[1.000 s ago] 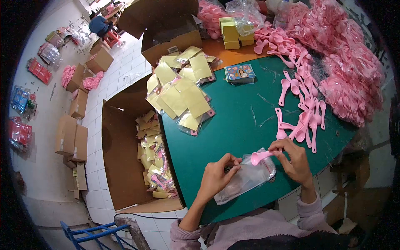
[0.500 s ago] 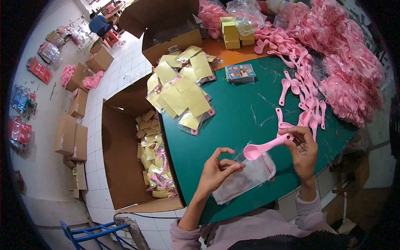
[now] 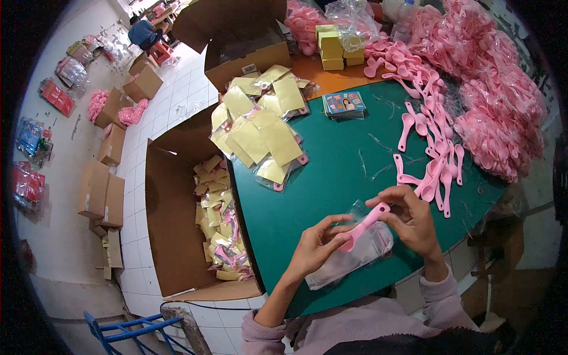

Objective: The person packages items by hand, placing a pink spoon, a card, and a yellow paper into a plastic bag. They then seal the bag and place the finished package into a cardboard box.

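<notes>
The right hand [image 3: 410, 220] pinches a pink plastic spoon [image 3: 368, 224] over the flat green counter [image 3: 284, 219], near its front edge. The half-curled left hand [image 3: 315, 245] meets the spoon's other end, hold unclear; a loose pinch could drop it.

Lane over green tabletop [image 3: 328, 163] between packet pile [image 3: 260, 137] and loose spoons [image 3: 435, 171]; card stack [image 3: 345, 104] blocks far end, held spoon [image 3: 368, 226] near.
</notes>
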Tool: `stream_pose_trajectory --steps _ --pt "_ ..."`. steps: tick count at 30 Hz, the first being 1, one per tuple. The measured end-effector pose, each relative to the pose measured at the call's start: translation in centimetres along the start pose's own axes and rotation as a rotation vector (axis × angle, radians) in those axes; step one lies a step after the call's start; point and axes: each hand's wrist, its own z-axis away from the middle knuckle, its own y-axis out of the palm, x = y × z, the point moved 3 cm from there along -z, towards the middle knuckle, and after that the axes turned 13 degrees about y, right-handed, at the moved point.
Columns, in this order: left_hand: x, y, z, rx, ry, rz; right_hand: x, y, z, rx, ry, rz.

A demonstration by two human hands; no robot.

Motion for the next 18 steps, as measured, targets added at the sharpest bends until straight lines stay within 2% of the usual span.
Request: stream_pose_trajectory --steps 2,5,9,11,12,14,15,16,17,18 --pt "0.2 0.1 0.0 0.061 -0.045 0.021 0.0 0.7 -0.2 0.029 0.020 -0.112" --pt "-0.8 0.5 -0.2 0.024 0.017 -0.015 -0.2 1.3 -0.6 0.093 0.018 0.031" --pt "-1.2 -0.6 -0.2 0.017 -0.006 0.054 -0.1 0.5 -1.7 0.046 -0.028 -0.043" --pt "-1.4 -0.3 -0.3 0.176 -0.113 0.109 0.3 0.4 -2.0 0.010 -0.018 -0.101" --pt "-1.5 -0.3 -0.5 0.156 -0.075 0.093 0.3 0.4 -2.3 0.011 -0.017 -0.100" --pt "-1.0 -1.3 -0.9 0.089 -0.119 0.066 1.2 1.0 -3.0 0.184 -0.296 0.262" --pt "-0.8 -1.7 -1.1 0.024 -0.165 0.038 0.9 1.1 -3.9 0.184 -0.297 0.263" --pt "-1.9 -1.3 -1.4 -0.058 -0.106 0.138 0.0 1.6 -5.2 0.311 -0.272 0.183" --pt "-2.1 -1.4 -1.7 -0.056 -0.103 0.135 -0.8 1.9 -6.9 0.435 -0.248 0.101" --pt "-2.3 -1.6 -1.9 -0.095 -0.085 0.152 -1.4 1.0 -10.0 0.359 -0.176 0.101"
